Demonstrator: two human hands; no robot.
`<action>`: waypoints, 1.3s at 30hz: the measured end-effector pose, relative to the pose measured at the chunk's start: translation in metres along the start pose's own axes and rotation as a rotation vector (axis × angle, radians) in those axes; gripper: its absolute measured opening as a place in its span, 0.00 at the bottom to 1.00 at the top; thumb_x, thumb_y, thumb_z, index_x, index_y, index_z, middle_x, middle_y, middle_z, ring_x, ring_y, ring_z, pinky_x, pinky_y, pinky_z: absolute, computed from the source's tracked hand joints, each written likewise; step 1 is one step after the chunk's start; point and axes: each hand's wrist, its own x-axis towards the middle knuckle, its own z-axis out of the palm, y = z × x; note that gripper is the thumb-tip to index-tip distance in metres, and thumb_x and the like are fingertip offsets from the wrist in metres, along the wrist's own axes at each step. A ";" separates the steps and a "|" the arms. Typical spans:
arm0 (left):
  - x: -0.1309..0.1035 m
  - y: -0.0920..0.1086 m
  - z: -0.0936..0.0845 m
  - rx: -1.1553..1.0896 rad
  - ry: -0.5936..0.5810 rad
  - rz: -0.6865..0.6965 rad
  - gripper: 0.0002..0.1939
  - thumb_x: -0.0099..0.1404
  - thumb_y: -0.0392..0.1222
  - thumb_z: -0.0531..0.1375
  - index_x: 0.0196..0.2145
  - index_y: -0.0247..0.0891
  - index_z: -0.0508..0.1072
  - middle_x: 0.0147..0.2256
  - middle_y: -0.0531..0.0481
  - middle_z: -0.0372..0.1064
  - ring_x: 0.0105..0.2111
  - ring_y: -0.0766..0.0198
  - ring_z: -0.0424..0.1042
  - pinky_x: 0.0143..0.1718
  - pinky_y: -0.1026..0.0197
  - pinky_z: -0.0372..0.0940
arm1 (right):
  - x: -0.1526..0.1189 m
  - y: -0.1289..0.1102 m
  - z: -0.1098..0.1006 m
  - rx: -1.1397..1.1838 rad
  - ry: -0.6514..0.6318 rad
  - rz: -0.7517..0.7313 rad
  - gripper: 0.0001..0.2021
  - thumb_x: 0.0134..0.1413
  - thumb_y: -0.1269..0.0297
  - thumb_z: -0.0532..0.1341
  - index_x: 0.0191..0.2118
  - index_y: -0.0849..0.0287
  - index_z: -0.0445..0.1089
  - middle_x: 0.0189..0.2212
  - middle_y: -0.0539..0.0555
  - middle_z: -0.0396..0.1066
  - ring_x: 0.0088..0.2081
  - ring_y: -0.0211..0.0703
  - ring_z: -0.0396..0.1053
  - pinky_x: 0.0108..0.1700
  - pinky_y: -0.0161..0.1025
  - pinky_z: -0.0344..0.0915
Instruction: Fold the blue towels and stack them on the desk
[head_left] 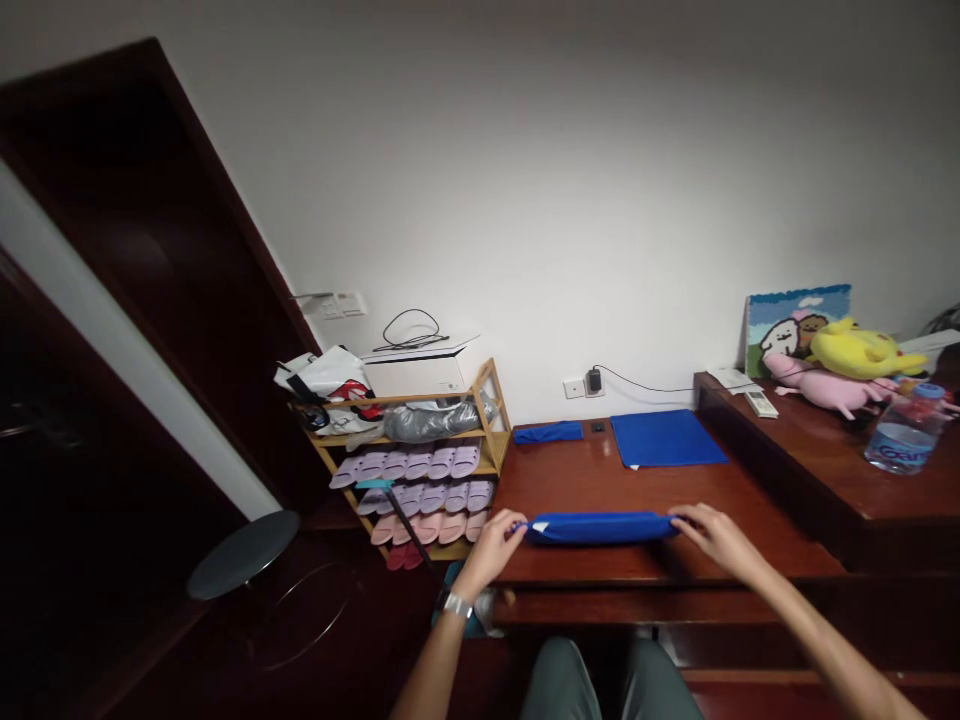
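Between my two hands stretches a folded blue cloth with a small white tag near its left end, held just over the front of the brown desk. My left hand pinches its left end, and a watch is on that wrist. At the right end, my right hand grips the cloth between thumb and fingers. Farther back lies a flat blue cloth, also with a white tag. A narrow folded blue cloth rests at the desk's back left.
Left of the desk stands a wooden rack with rows of slippers and a white box on top. A raised surface on the right bears plush toys, a water bottle and a remote. A round stool stands lower left.
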 end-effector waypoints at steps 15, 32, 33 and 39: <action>0.044 0.114 -0.109 -0.330 -0.238 -0.058 0.22 0.58 0.58 0.72 0.43 0.40 0.85 0.41 0.47 0.85 0.42 0.53 0.81 0.47 0.53 0.75 | -0.005 -0.058 -0.167 0.037 0.054 -0.038 0.27 0.64 0.34 0.59 0.44 0.51 0.83 0.45 0.59 0.83 0.45 0.53 0.81 0.46 0.46 0.78; 0.186 0.112 -0.024 -0.235 -0.599 -0.049 0.18 0.58 0.54 0.71 0.39 0.38 0.85 0.36 0.47 0.85 0.37 0.58 0.81 0.39 0.61 0.73 | 0.036 0.031 -0.187 0.310 -0.159 0.383 0.30 0.59 0.33 0.62 0.45 0.57 0.81 0.26 0.55 0.79 0.27 0.46 0.74 0.31 0.39 0.71; 0.208 0.103 -0.009 -0.241 -0.594 -0.041 0.18 0.57 0.54 0.71 0.38 0.38 0.85 0.36 0.47 0.85 0.36 0.58 0.81 0.39 0.61 0.73 | 0.054 0.049 -0.181 0.313 -0.145 0.372 0.31 0.58 0.32 0.62 0.44 0.58 0.81 0.25 0.55 0.79 0.29 0.47 0.75 0.34 0.40 0.71; 0.338 0.074 0.058 -0.149 -0.286 0.072 0.09 0.61 0.44 0.66 0.35 0.38 0.82 0.31 0.50 0.81 0.33 0.60 0.78 0.37 0.61 0.72 | 0.179 0.138 -0.172 0.161 0.076 0.324 0.27 0.47 0.34 0.65 0.36 0.54 0.81 0.34 0.57 0.84 0.37 0.55 0.80 0.44 0.46 0.73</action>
